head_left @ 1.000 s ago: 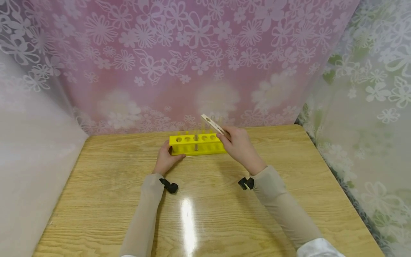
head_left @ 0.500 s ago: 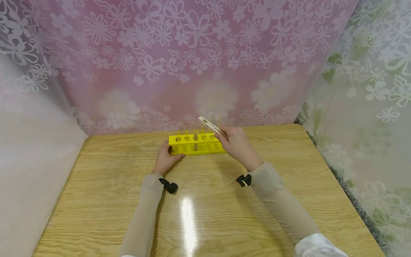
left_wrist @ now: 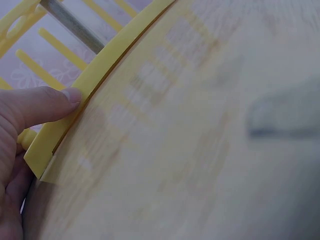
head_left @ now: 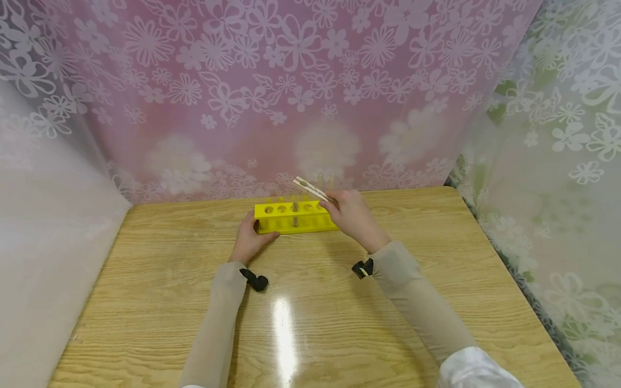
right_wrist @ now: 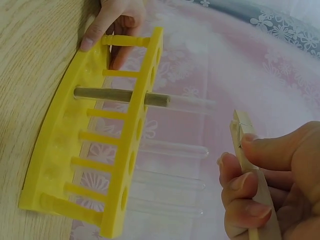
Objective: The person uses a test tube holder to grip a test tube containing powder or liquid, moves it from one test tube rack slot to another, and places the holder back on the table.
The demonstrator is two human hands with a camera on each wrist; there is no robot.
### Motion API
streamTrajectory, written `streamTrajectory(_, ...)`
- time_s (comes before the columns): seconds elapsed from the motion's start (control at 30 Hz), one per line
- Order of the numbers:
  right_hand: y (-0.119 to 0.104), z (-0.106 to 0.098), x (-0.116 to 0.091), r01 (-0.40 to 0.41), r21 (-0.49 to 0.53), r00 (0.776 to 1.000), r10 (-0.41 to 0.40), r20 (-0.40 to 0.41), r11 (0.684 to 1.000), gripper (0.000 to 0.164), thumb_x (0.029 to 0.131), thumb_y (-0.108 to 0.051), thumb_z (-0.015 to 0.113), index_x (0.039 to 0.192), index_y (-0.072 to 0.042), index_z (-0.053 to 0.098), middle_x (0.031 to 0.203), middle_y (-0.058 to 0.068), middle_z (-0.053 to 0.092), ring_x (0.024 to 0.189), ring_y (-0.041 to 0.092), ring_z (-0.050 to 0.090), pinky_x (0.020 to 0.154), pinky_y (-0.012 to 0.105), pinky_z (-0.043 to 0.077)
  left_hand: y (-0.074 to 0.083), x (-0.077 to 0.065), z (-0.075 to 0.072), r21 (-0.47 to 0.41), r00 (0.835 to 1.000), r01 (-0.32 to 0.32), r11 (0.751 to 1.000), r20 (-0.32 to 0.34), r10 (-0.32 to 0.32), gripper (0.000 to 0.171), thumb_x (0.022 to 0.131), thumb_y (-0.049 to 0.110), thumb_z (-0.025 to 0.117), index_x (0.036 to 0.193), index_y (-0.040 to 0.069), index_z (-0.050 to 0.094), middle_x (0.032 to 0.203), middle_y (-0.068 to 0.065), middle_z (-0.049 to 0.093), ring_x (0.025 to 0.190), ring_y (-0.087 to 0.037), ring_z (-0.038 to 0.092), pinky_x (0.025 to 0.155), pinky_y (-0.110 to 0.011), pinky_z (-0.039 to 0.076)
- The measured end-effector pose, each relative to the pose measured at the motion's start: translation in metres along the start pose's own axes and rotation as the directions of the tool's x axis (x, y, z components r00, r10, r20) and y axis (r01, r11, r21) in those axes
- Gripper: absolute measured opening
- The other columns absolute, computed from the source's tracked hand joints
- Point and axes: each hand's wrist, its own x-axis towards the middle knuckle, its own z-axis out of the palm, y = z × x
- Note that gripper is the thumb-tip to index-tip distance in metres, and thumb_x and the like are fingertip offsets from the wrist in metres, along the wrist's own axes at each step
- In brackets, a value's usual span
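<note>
My left hand [head_left: 248, 241] grips the left end of a yellow test tube rack [head_left: 286, 231] on the table, its thumb [left_wrist: 42, 104] lying on the base's front edge in the left wrist view. One test tube [right_wrist: 112, 94] with a grey-brown filling stands in a rack hole, its clear upper part rising above the top bar. Above the rack's right half, my right hand [head_left: 354, 218] holds a wooden test tube holder [right_wrist: 242, 132], thumb near its metal spring. The holder's tip points left and up, apart from the filled tube.
Several clear test tubes [right_wrist: 175, 148] rise behind the rack's right half, bottoms up. The wooden table [head_left: 310, 302] ends just behind the rack at a pink floral curtain [head_left: 242, 108]. Pale curtains close off both sides.
My right hand has moved left with the test tube holder, whose tip now lies nearer the filled tube and slightly lower. The left hand and rack have stayed in place.
</note>
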Motion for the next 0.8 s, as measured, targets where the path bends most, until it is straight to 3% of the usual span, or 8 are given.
streamTrajectory(0.3, 0.0001, 0.0036, 0.0022, 0.01, -0.029, 1.0, -0.01, 0.003, 1.0, 0.021, 0.1, -0.015, 0.061, 0.11, -0.001, 0.072, 0.056, 0.001, 0.047, 0.044, 0.014, 0.036, 0.044, 0.028, 0.032, 0.0015, -0.0003, 0.0002, 0.005, 1.0, 0.007, 1.0, -0.004, -0.007, 0.065, 0.077, 0.011, 0.086, 0.134, 0.011, 0.056, 0.131, -0.01, 0.054, 0.116, -0.028, 0.056, 0.101, -0.046, 0.048)
streamTrajectory(0.53, -0.002, 0.0038, 0.0027, 0.025, -0.055, 1.0, -0.025, 0.007, 0.998, 0.021, 0.101, -0.017, 0.059, 0.084, -0.007, 0.066, 0.055, 0.002, 0.044, 0.045, 0.014, 0.034, 0.045, 0.027, 0.032, 0.0034, -0.0008, 0.0, 0.008, 1.0, 0.009, 1.0, 0.001, -0.009, 0.066, 0.078, 0.011, 0.086, 0.136, 0.01, 0.055, 0.133, -0.01, 0.053, 0.118, -0.029, 0.055, 0.102, -0.047, 0.047)
streamTrajectory(0.8, -0.0029, 0.0059, 0.0041, 0.016, -0.06, 1.0, -0.015, 0.019, 0.998, 0.021, 0.101, -0.017, 0.06, 0.083, -0.006, 0.066, 0.056, 0.002, 0.045, 0.046, 0.014, 0.035, 0.046, 0.028, 0.033, 0.0055, -0.0013, -0.0004, 0.016, 0.999, 0.032, 0.999, -0.003, -0.032, 0.068, 0.077, 0.01, 0.086, 0.137, 0.011, 0.054, 0.136, -0.01, 0.052, 0.121, -0.029, 0.054, 0.104, -0.046, 0.045)
